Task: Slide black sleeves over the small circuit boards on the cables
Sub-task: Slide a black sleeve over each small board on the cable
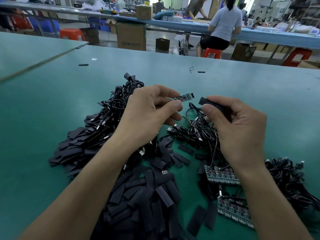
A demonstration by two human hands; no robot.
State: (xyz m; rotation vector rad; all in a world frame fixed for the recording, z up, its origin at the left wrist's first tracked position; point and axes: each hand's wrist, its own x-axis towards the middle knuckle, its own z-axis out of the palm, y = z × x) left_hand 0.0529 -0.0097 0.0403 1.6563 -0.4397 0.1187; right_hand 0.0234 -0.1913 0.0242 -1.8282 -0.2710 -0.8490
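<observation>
Left grip (150, 111) pinches circuit board (184, 97); right grip (239, 125) pinches black sleeve (210, 104) just right of board, apart. Advice: align sleeve mouth with board tip, keep it open.

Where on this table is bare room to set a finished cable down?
Bare table runs from the cable heap to the far edge, broken only by two stray sleeves and a wire scrap. The near-left corner beside the sleeve pile is free too. Crowded: the near middle, with loose cables and board strips.
</observation>
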